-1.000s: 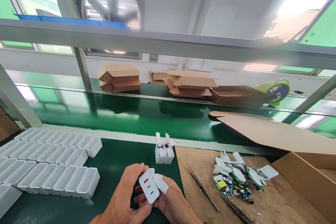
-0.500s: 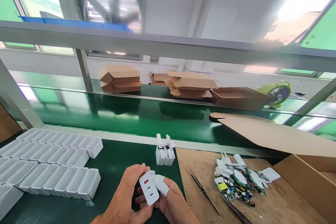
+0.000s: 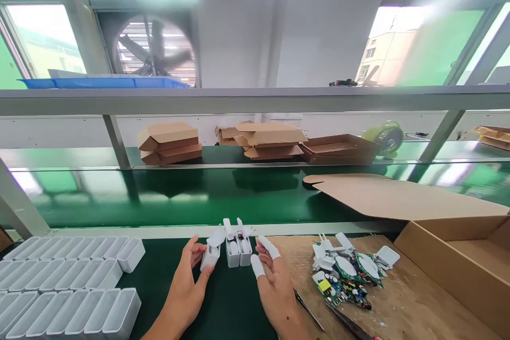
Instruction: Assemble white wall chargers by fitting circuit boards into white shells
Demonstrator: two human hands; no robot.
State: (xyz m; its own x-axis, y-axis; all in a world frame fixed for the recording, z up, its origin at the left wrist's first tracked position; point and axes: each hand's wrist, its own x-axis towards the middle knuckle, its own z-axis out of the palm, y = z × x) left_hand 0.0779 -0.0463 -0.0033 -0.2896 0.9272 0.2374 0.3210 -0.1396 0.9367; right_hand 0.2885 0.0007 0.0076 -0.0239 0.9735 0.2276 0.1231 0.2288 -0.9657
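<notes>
My left hand (image 3: 184, 287) grips a white charger housing (image 3: 210, 257) between thumb and fingers, with a pale piece sticking out at its top. Just to its right, two more white housings (image 3: 239, 253) stand upright side by side, small white parts and wires poking from their open tops. On their other side my right hand (image 3: 277, 289) holds nothing; its fingers are apart, and white finger cots cover the thumb and a fingertip. Tweezers (image 3: 307, 309) lie partly behind that hand on the brown board (image 3: 295, 260).
Rows of white open cases (image 3: 121, 313) fill the left of the green table. Green circuit boards (image 3: 346, 276) with white parts lie heaped on the right, by a dark-handled tool (image 3: 350, 324). A cardboard box (image 3: 454, 268) stands far right, below a cardboard sheet (image 3: 382, 196).
My right hand has let go of the charger and moved right, its fingers opening. My left hand has carried the charger slightly left, turning its port face away. The view has tilted up.
</notes>
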